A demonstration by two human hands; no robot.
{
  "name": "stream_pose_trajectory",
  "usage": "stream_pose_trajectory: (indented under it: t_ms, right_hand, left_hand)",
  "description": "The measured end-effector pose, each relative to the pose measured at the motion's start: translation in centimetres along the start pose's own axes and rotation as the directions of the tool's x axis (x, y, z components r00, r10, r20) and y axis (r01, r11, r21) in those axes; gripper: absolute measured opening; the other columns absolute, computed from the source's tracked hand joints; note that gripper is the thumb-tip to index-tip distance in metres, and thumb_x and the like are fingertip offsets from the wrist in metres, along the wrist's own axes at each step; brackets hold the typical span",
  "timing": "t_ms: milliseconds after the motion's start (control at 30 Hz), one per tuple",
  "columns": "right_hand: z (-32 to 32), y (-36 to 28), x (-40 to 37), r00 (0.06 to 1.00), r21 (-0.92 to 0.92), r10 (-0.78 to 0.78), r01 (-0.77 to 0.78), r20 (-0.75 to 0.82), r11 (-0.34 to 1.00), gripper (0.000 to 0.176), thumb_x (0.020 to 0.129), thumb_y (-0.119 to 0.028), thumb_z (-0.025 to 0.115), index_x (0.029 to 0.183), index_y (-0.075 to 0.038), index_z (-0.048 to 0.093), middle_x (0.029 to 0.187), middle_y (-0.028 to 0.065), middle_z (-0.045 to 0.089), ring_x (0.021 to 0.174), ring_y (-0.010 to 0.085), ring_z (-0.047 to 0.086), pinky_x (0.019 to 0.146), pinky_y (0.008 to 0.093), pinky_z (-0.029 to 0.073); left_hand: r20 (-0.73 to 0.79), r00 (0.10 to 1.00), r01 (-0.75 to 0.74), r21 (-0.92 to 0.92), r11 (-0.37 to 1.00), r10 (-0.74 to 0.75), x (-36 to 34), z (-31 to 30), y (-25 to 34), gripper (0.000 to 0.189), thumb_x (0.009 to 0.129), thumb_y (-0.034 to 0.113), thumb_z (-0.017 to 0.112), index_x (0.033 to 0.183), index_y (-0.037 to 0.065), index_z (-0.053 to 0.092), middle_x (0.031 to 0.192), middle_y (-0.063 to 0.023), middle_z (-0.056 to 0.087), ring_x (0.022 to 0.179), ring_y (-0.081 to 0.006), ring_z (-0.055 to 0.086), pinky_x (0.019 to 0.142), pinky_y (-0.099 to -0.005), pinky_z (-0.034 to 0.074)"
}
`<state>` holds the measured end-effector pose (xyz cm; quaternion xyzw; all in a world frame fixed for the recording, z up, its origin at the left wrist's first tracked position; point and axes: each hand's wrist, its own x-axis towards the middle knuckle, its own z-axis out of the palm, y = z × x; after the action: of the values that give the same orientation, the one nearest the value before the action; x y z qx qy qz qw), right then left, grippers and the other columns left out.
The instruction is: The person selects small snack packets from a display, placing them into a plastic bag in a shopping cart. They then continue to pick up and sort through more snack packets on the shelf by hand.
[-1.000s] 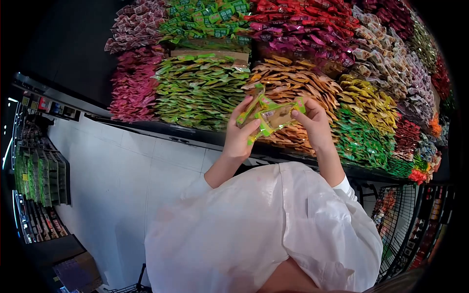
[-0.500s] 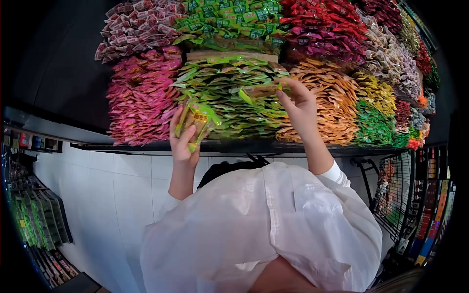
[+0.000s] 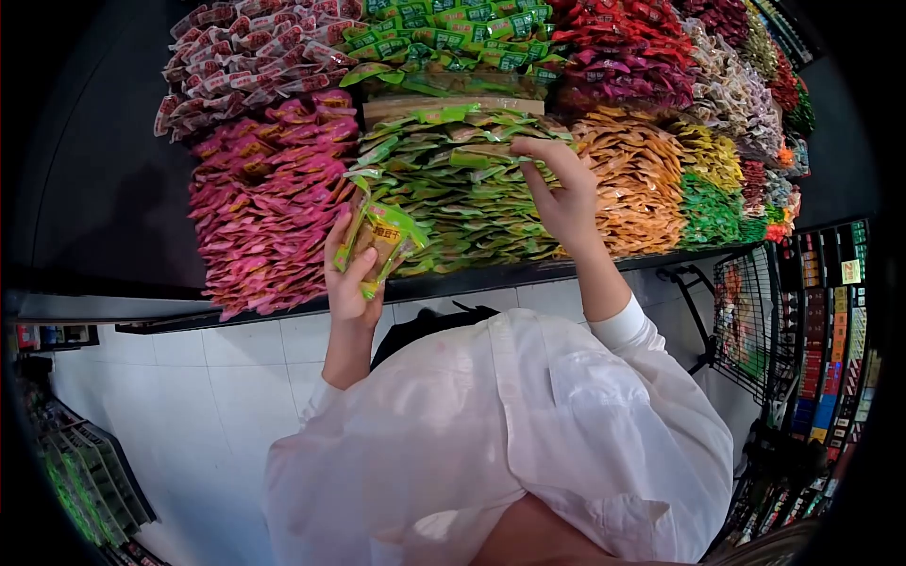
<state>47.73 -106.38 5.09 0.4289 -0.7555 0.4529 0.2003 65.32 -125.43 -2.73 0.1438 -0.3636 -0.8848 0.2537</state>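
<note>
My left hand (image 3: pixel 351 274) is closed round green-edged snack packets (image 3: pixel 385 236) with a brown filling and yellow label, held over the front of the display. Over the pile of green packets (image 3: pixel 462 203), my right hand (image 3: pixel 559 189) pinches the right end of a green and clear packet (image 3: pixel 483 156). That packet lies nearly level, close above the pile, so I cannot tell whether it touches. Pink packets (image 3: pixel 269 203) are stacked left of the green pile, and orange packets (image 3: pixel 628 179) to its right.
Behind are white-and-red packets (image 3: pixel 255 57), bright green packets (image 3: pixel 462 33) and red packets (image 3: pixel 623 52). A black wire cart (image 3: pixel 744 321) stands at the right beside shelves (image 3: pixel 830 349). More racks (image 3: pixel 94 472) are at the lower left, on white floor tiles (image 3: pixel 189 406).
My right hand has shifted a little left and up with its packet, which is now more level. The left hand still holds its packets, and the whole view has tilted slightly.
</note>
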Motion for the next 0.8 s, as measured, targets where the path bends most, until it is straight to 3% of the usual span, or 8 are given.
stream_pose_trajectory:
  t_ms: [67,200,300,400,500,633,700,800]
  right_hand:
    - [0.5,-0.2,-0.1,0.999,-0.005,0.032,-0.032,-0.014,0.999,0.021,0.076,0.006,0.060,0.095,-0.004,0.064,0.091,0.0079,0.066,0.088,0.0241,0.062,0.075,0.0327,0.049]
    - [2.1,-0.1,-0.3,0.996,-0.077,-0.069,0.074,0.065,0.994,0.023,0.072,0.005,0.061,0.092,-0.006,0.064,0.090,0.0071,0.065,0.084,0.0245,0.061,0.071,0.0332,0.050]
    - [3.1,-0.1,0.1,0.952,-0.286,-0.298,0.306,0.073,0.908,0.029,0.066,-0.001,0.061,0.093,-0.008,0.064,0.092,0.0046,0.065,0.083,0.0234,0.061,0.071,0.0335,0.051]
    - [3.5,-0.5,0.7,0.942,-0.294,-0.297,0.332,0.158,0.896,0.025,0.073,0.001,0.061,0.096,-0.006,0.063,0.094,0.0070,0.065,0.087,0.0271,0.060,0.073,0.0358,0.050]
    - [4.3,-0.1,0.8,0.945,-0.317,-0.246,0.306,0.216,0.898,0.027,0.072,-0.001,0.061,0.098,-0.006,0.063,0.093,0.0062,0.064,0.086,0.0267,0.060,0.072,0.0353,0.050]
    - [5.6,0.3,0.9,0.963,-0.346,-0.196,0.251,0.187,0.904,0.032,0.068,0.001,0.061,0.099,-0.007,0.062,0.096,0.0062,0.063,0.083,0.0254,0.060,0.070,0.0345,0.050]
    - [6.4,0.1,0.9,0.956,-0.475,-0.220,0.288,0.196,0.831,0.030,0.066,-0.006,0.058,0.095,-0.007,0.060,0.098,0.0086,0.060,0.083,0.0232,0.059,0.069,0.0336,0.049]
    - [6.7,-0.6,0.4,0.965,-0.525,-0.203,0.261,0.168,0.810,0.031,0.066,-0.008,0.058,0.097,-0.007,0.060,0.095,0.0087,0.057,0.082,0.0226,0.058,0.069,0.0337,0.048]
  left_hand:
    - [0.002,1.000,-0.002,0.012,1.000,0.002,0.2,-0.3,0.0,0.056,0.080,-0.004,0.050,0.132,0.011,0.036,0.130,-0.0135,0.045,0.110,-0.0312,0.054,0.079,-0.0410,0.055]
    - [0.043,0.999,-0.015,0.006,1.000,0.015,0.5,-0.7,0.5,0.055,0.079,-0.005,0.050,0.131,0.009,0.037,0.128,-0.0145,0.045,0.112,-0.0316,0.052,0.081,-0.0420,0.055]
    - [0.033,0.999,0.009,-0.004,1.000,-0.009,0.4,-0.9,0.4,0.055,0.078,-0.006,0.051,0.130,0.008,0.038,0.128,-0.0154,0.046,0.114,-0.0317,0.051,0.083,-0.0426,0.054]
    - [0.025,0.999,0.023,-0.003,1.000,-0.023,0.3,-0.7,0.3,0.055,0.078,-0.006,0.052,0.129,0.007,0.038,0.127,-0.0159,0.046,0.114,-0.0318,0.051,0.084,-0.0434,0.053]
    - [0.034,0.999,0.041,0.003,0.999,-0.041,0.4,-0.8,0.6,0.055,0.077,-0.007,0.053,0.129,0.007,0.038,0.127,-0.0162,0.046,0.114,-0.0316,0.051,0.086,-0.0443,0.052]
    - [0.058,0.997,0.055,-0.079,0.995,-0.051,0.7,-0.2,1.2,0.053,0.078,-0.012,0.052,0.127,0.003,0.042,0.125,-0.0152,0.048,0.113,-0.0272,0.052,0.092,-0.0427,0.049]
    - [0.072,0.996,0.064,-0.077,0.995,-0.058,1.0,-0.2,1.0,0.053,0.078,-0.013,0.052,0.127,0.003,0.042,0.125,-0.0150,0.048,0.112,-0.0269,0.052,0.092,-0.0424,0.049]
    - [0.098,0.993,0.075,-0.075,0.994,-0.067,1.2,-0.2,1.1,0.053,0.078,-0.013,0.051,0.127,0.003,0.042,0.125,-0.0147,0.048,0.112,-0.0263,0.052,0.092,-0.0419,0.049]
